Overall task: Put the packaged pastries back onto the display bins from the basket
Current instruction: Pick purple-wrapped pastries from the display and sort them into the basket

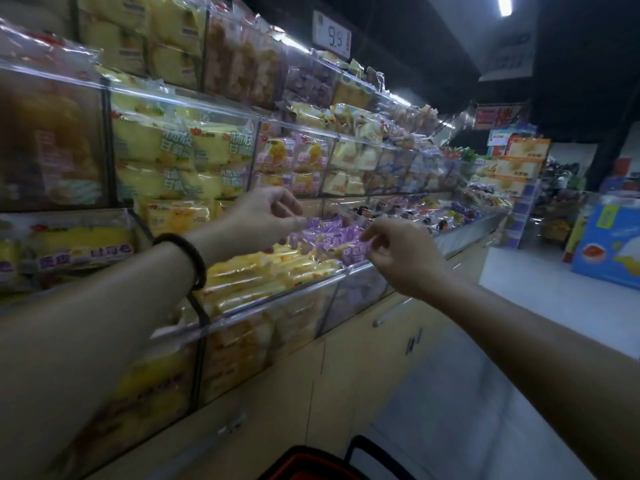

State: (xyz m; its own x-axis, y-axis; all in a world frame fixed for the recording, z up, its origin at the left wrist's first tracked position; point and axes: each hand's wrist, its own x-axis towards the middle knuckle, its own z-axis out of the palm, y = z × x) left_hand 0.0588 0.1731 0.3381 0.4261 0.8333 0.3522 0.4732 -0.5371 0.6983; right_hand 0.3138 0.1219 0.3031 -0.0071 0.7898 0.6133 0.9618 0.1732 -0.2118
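Both my hands reach over the lowest clear display bin (pixel 304 288). My left hand (pixel 268 216), with a black band on its wrist, has its fingers curled and pinches the left edge of a purple-wrapped pastry (pixel 334 241). At the wrapper's right edge my right hand (pixel 398 252) pinches it between thumb and fingertips. The packet lies on top of other purple packets in the bin, next to yellow-wrapped pastries (pixel 263 270). The red basket (pixel 311 462) with a black handle shows at the bottom edge; its inside is out of view.
Tiers of clear bins full of yellow packaged pastries (pixel 180 150) rise on the left, with a price sign (pixel 332 34) above. Cream cabinet doors (pixel 363 358) run below the bins. The aisle floor (pixel 519 306) lies to the right, with a blue box (pixel 609 244) and stacked cartons (pixel 519 164) beyond.
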